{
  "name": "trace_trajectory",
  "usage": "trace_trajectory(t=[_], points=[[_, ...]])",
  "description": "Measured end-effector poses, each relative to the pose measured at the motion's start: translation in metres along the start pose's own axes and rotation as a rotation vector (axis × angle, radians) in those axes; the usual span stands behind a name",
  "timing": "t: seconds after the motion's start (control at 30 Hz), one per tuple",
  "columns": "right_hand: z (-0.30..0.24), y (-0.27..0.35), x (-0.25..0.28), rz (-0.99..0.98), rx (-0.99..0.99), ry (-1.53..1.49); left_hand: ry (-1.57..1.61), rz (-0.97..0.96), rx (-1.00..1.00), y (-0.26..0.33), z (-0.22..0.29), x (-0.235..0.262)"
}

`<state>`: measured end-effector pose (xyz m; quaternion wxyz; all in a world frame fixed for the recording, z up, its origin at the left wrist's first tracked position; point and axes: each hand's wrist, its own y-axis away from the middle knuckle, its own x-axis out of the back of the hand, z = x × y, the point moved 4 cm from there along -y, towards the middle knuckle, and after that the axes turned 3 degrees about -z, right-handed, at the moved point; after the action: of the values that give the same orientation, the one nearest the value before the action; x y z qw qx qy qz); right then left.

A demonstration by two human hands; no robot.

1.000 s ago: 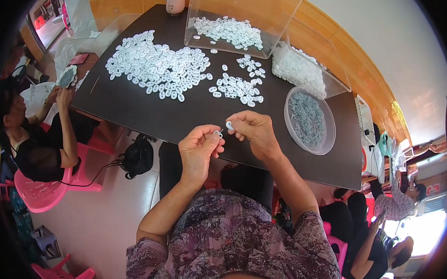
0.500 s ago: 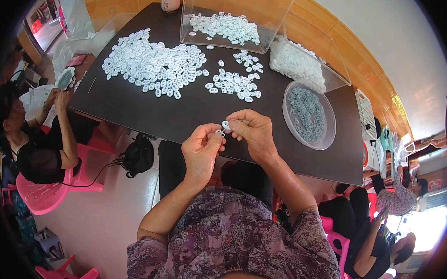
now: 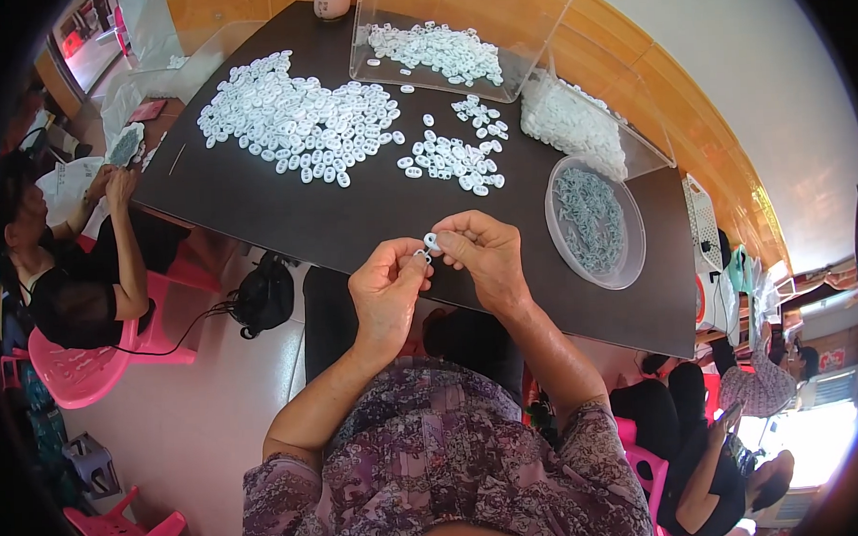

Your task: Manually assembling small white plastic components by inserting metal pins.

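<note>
My left hand [image 3: 384, 290] and my right hand [image 3: 485, 258] meet above the near edge of the dark table [image 3: 286, 226]. Between the fingertips of both sits a small white ring-shaped plastic part [image 3: 430, 241]; my left fingertips also pinch a tiny grey piece against it. A big spread of the same white parts [image 3: 296, 117] lies at the far left of the table, and a smaller cluster [image 3: 452, 159] lies just beyond my hands. A round clear dish [image 3: 596, 221] with small grey pieces stands to the right of my right hand.
A clear plastic box [image 3: 440, 45] holding white parts stands at the back, with a clear bag of white pieces [image 3: 570, 121] beside it. A person in black sits on a pink chair [image 3: 73, 361] at left. A black bag [image 3: 260, 297] lies on the floor. More people sit at right.
My hands stay together at the table edge with only small finger shifts on the white part. The view has tilted slightly.
</note>
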<state>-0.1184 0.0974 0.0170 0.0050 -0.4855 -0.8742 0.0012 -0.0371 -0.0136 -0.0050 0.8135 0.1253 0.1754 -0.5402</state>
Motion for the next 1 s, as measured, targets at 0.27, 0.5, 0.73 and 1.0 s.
trace_trajectory(t=[0.27, 0.5, 0.73, 1.0], points=[[0.001, 0.004, -0.004, 0.013, 0.073, 0.051, -0.091, 0.031, -0.004, 0.001, -0.004, 0.003], [0.001, 0.009, -0.007, 0.029, 0.133, 0.149, -0.020, 0.039, -0.054, 0.000, -0.005, 0.000], [0.000, 0.012, -0.008, 0.039, 0.138, 0.148, 0.027, -0.003, -0.025, 0.000, -0.008, -0.002], [0.001, 0.020, -0.009, -0.029, 0.160, 0.093, 0.088, -0.041, -0.029, 0.002, -0.010, -0.001]])
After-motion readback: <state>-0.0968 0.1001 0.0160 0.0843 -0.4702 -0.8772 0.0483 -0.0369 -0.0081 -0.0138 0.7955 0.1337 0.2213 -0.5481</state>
